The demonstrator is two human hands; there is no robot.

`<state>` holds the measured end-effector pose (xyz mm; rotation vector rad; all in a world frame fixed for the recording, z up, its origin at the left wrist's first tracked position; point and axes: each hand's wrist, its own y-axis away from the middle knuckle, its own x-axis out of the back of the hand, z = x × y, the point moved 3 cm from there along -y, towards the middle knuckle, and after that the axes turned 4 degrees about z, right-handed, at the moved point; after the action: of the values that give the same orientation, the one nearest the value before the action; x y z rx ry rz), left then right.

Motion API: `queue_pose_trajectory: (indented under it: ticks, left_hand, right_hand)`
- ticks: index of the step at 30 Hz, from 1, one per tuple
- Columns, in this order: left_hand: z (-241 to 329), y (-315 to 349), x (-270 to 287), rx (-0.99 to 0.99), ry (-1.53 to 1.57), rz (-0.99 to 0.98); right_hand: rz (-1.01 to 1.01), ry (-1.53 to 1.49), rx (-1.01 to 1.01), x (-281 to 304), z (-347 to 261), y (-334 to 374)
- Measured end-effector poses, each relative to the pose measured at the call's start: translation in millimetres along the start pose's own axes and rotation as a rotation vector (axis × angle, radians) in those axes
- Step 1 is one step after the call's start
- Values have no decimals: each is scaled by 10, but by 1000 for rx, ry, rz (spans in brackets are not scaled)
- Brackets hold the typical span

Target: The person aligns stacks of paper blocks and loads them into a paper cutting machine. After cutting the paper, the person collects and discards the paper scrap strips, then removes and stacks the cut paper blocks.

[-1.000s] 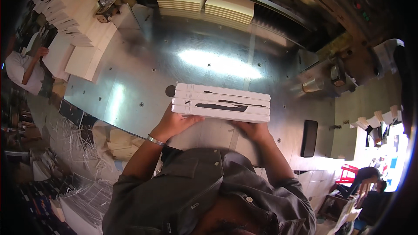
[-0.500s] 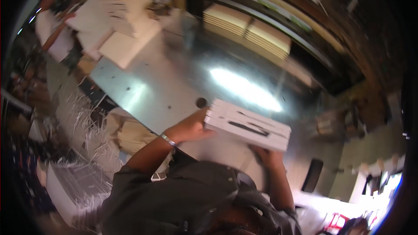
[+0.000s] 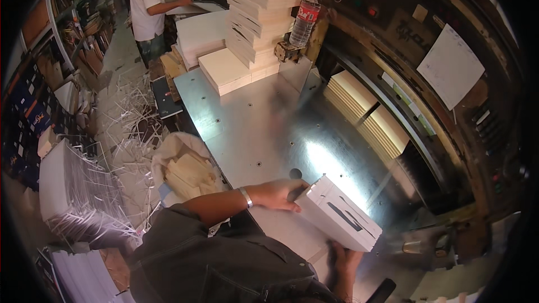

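A thick stack of white paper (image 3: 343, 213), with black marks across its upward-facing side, is held between my two hands at the near edge of a metal table. My left hand (image 3: 279, 194), with a bracelet at the wrist, grips the stack's left end. At the lower right end my right hand (image 3: 345, 259) is closed round the stack, its fingers partly hidden. Shiny and dotted with small holes, the metal table (image 3: 264, 129) spreads out beyond the stack.
A tall pile of paper blocks (image 3: 255, 33) stands at the table's far end beside a bottle (image 3: 305, 21). Cream paper stacks (image 3: 368, 115) lie in a machine opening at right. Left are a scrap sack (image 3: 188, 171), floor paper strips (image 3: 132, 112) and a person (image 3: 149, 8).
The view has swung, so the table and surroundings sit differently in the picture. Both hands keep hold of the paper stack, which now appears lower, further right and more steeply slanted.
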<state>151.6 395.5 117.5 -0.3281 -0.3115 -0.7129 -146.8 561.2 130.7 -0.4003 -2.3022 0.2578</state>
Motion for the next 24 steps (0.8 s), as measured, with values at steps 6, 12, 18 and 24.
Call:
queue_pose_trajectory:
  ticks: [6,12,18,24]
  left_hand:
    - [126,-59,-100,61,170,-49]
    - [245,-409,-305,293,301,-9]
    - [111,-767,-723,536,387,-132]
    - [187,-893,-873,602,388,-180]
  right_hand:
    - [34,-35,-193,173,223,216]
    - [3,-447,-321,461,249,74]
    - [-17,-383,-749,695,427,115]
    - [132,-396,-803,787,514,320]
